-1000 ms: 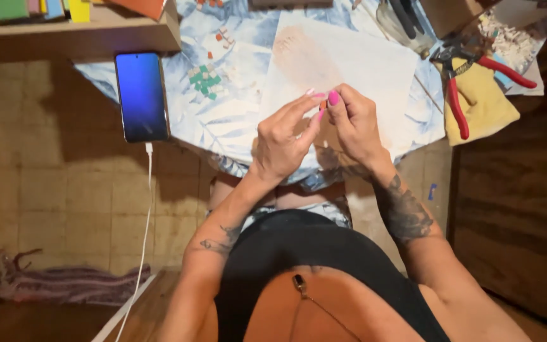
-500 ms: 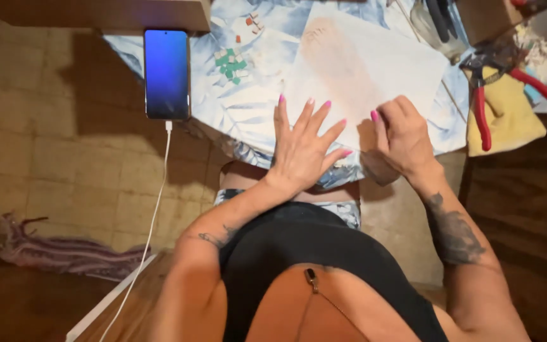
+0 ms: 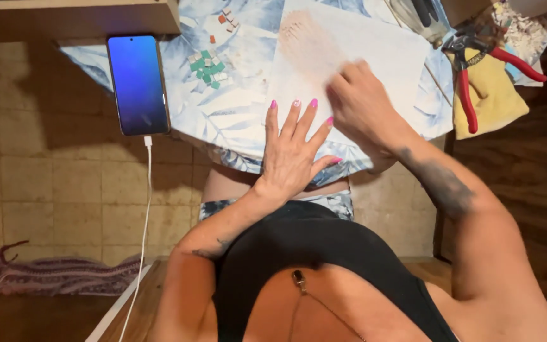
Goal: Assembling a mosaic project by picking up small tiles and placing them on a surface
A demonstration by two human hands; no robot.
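Head cam looked straight down. Left hand (image 3: pixel 292 149) lay flat, fingers spread, palm down on near edge of white sheet (image 3: pixel 362 60), w/ pink nails showing. Right hand (image 3: pixel 362 107) just beside it, curled into loose fist, knuckles up, resting on same sheet; couldn't tell if it pinched anything. Sheet sat on blue leaf-print cloth (image 3: pixel 235 111) covering worktop, w/ faint reddish smudge near its far corner. Left of hands, phone (image 3: pixel 138 84) w/ lit blue screen lay at cloth edge, white cable (image 3: pixel 144 215) hanging down. Further out, small green & orange tiles (image 3: pixel 207 66) clustered on cloth. Far right, red-handled pliers (image 3: pixel 470 69) on yellow rag (image 3: pixel 492 101).
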